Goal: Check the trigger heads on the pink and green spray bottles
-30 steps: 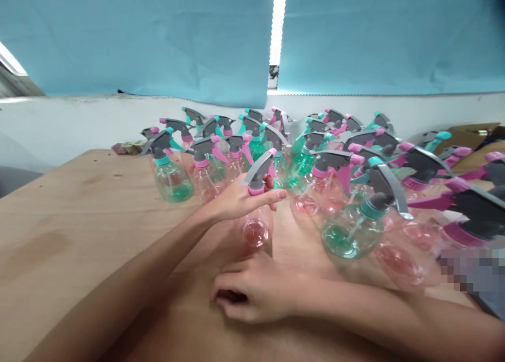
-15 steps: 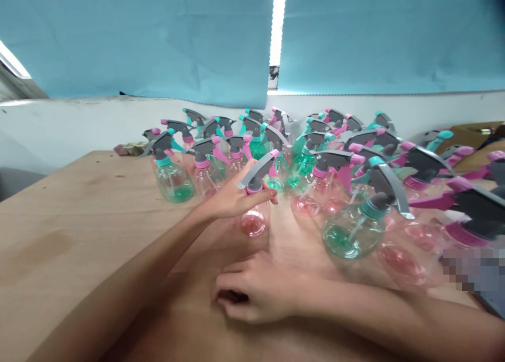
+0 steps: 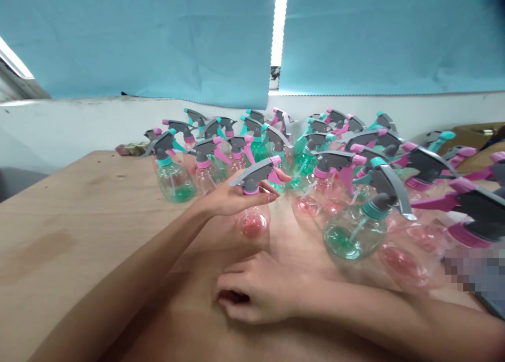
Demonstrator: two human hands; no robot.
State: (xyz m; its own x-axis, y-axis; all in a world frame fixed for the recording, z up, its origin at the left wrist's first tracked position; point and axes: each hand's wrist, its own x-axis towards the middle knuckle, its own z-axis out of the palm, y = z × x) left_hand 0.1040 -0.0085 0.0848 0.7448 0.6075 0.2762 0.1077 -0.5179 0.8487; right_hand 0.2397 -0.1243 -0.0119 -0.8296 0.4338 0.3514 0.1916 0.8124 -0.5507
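Observation:
A clear pink spray bottle (image 3: pixel 253 222) with a grey and pink trigger head stands on the wooden table in front of me. My left hand (image 3: pixel 231 196) is around its neck from the left, thumb across the near side and fingers behind, partly hidden by the head. The index finger sticks out past the pink trigger. Closer to me, my right hand (image 3: pixel 256 291) rests on the table, loosely curled, with nothing visible in it. To its right stands a clear green spray bottle (image 3: pixel 355 230) with a turquoise collar.
Several more pink and green spray bottles crowd the table's back and right, among them a green one (image 3: pixel 175 180) at the left end. A cardboard box (image 3: pixel 471 136) is at the far right. Blue cloth (image 3: pixel 158 41) hangs behind the table (image 3: pixel 51 214).
The held spray bottle's head has turned and dipped, so its nozzle points more to the right. My left index finger now reaches further right. My right hand has stayed put.

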